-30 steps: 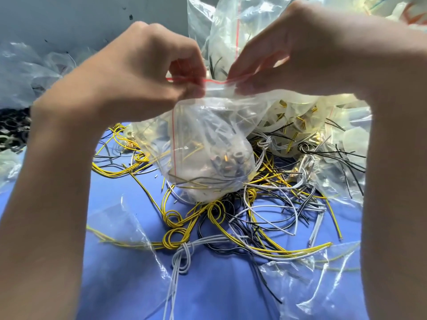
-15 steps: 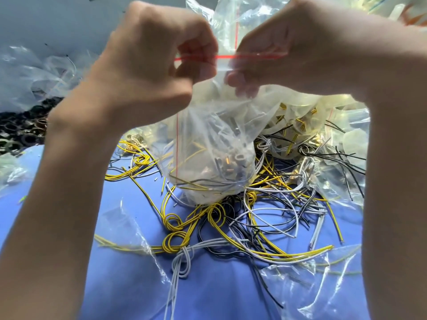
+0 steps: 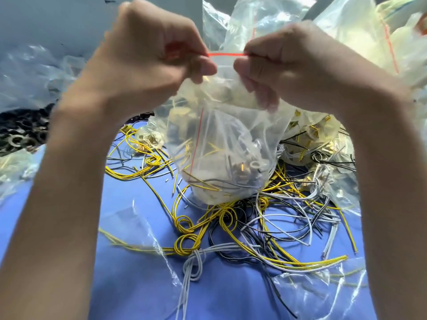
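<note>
zip strip [image 3: 226, 54]: only mid stretch shows; ends hidden inside left hand [image 3: 147, 58] & right hand [image 3: 300, 65].
bag [image 3: 231, 139]: small parts at bottom blurred thru plastic, can't tell what.
right fingers [image 3: 263, 95]: motion-blurred.
forearms: cut by near edge.
black rings [image 3: 20, 132]: far left, cut by left edge, too small to count.
bag pile [image 3: 346, 38]: far right, runs off top & right edges.

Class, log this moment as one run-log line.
left hand: pinches seal | right hand: pinches seal | bag: held upright over wires
</note>
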The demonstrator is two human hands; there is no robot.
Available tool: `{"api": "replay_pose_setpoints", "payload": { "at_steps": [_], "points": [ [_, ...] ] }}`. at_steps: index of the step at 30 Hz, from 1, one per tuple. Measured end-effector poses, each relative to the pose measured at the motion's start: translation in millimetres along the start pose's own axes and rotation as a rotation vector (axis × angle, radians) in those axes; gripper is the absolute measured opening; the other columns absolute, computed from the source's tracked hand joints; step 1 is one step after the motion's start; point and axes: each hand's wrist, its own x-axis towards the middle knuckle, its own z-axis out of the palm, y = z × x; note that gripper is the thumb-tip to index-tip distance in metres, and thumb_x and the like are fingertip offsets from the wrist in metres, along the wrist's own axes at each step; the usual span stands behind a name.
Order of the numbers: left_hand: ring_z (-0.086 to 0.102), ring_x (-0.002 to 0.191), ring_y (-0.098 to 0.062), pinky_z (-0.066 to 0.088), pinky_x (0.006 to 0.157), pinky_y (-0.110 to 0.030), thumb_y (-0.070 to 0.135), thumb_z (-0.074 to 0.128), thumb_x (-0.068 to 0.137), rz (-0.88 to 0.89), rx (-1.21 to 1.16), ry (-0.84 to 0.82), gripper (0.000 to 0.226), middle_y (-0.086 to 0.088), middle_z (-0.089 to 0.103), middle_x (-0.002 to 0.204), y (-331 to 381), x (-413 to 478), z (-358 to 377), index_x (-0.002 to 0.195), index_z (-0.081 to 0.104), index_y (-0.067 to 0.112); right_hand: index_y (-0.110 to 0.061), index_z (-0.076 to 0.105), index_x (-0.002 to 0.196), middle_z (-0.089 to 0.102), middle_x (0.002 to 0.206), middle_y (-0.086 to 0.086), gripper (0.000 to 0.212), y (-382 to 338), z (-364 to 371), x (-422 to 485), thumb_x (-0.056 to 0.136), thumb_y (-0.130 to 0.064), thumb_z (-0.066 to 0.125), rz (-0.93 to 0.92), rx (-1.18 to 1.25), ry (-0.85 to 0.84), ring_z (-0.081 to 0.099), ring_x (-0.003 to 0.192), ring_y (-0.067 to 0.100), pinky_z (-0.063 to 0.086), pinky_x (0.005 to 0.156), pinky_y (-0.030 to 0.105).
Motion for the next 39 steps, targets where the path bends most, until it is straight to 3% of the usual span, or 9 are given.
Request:
{"api": "replay_pose_setpoints", "payload": {
  "at_steps": [4,12,17,20,23,27,29,32,39],
  "points": [
    [0.052,0.054,0.007,0.037,0.052,-0.007,0.026,0.071,0.081,-0.080,-0.018,0.086,0.012,0.022,0.060,0.061,-7,1,-2,0.091,0.069,0.019,-0.024,0.042,0.071,0.044,0.066,-0.011,0.054,-7,17,5,0.063,-0.074,0.060,0.073,-0.147,-0.131,0.041,0.053,-0.001,0.030,0.048,0.018],
    [0.056,0.049,0.004,0.044,0.048,-0.011,0.019,0.056,0.096,-0.455,-0.166,0.313,0.017,0.017,0.063,0.063,-88,-21,-46,0.079,0.058,0.022,0.007,0.052,0.080,0.066,0.099,0.023,0.027,-7,23,34,0.087,-0.015,0.067,0.179,0.224,0.112,0.070,0.067,0.003,0.056,0.068,0.048],
    [0.064,0.061,-0.009,0.046,0.055,-0.013,0.022,0.061,0.092,-0.791,0.062,0.117,0.017,-0.010,0.066,0.090,-154,-48,-39,0.103,0.063,0.009,-0.018,0.048,0.072,0.054,0.062,-0.012,0.020,6,8,68,0.087,-0.007,0.057,0.218,0.698,0.503,0.060,0.063,-0.009,0.049,0.062,0.014],
    [0.066,0.096,-0.030,0.050,0.088,-0.039,0.023,0.062,0.090,-0.912,0.119,-0.003,0.021,-0.021,0.067,0.106,-170,-58,-27,0.103,0.064,0.007,-0.016,0.049,0.079,0.054,0.084,0.007,0.009,26,19,83,0.075,-0.011,0.056,0.384,0.116,0.423,0.065,0.090,0.011,0.051,0.069,0.031],
    [0.065,0.091,-0.028,0.049,0.074,-0.029,0.021,0.061,0.091,-0.923,0.123,-0.243,0.015,-0.017,0.067,0.101,-169,-60,-6,0.098,0.064,0.008,-0.009,0.040,0.128,0.040,0.133,0.020,0.055,33,53,72,0.076,-0.002,0.055,0.485,-0.416,0.236,0.039,0.123,0.036,0.040,0.093,0.045],
    [0.063,0.100,-0.027,0.050,0.091,-0.038,0.029,0.060,0.092,-0.915,0.145,-0.457,0.018,-0.012,0.066,0.109,-167,-58,15,0.099,0.062,0.012,-0.023,0.042,0.137,0.033,0.149,0.011,0.065,21,87,60,0.074,-0.016,0.056,0.027,-0.543,0.434,0.032,0.131,0.032,0.032,0.094,0.046],
    [0.061,0.107,-0.029,0.046,0.098,-0.041,0.030,0.059,0.093,-0.919,0.164,-0.446,0.025,-0.013,0.064,0.116,-169,-58,17,0.107,0.063,0.010,-0.031,0.046,0.137,0.031,0.152,0.005,0.056,25,100,64,0.082,-0.032,0.056,-0.121,-0.545,0.183,0.031,0.134,0.026,0.029,0.100,0.044],
    [0.061,0.107,-0.027,0.045,0.098,-0.039,0.030,0.059,0.093,-0.914,0.164,-0.425,0.024,-0.011,0.063,0.116,-174,-60,16,0.107,0.063,0.012,-0.038,0.026,0.147,0.023,0.157,0.002,0.069,39,121,66,0.086,-0.049,0.057,0.108,-0.417,-0.278,0.026,0.141,0.024,0.028,0.112,0.042],
    [0.060,0.095,-0.026,0.045,0.081,-0.030,0.023,0.061,0.086,-0.889,0.285,-0.028,0.007,-0.006,0.067,0.095,-184,-55,15,0.091,0.064,0.020,-0.042,0.011,0.149,0.039,0.150,0.004,0.079,60,112,57,0.087,-0.052,0.058,0.315,-0.088,-0.455,0.036,0.138,0.023,0.029,0.097,0.018]
  ]
}}
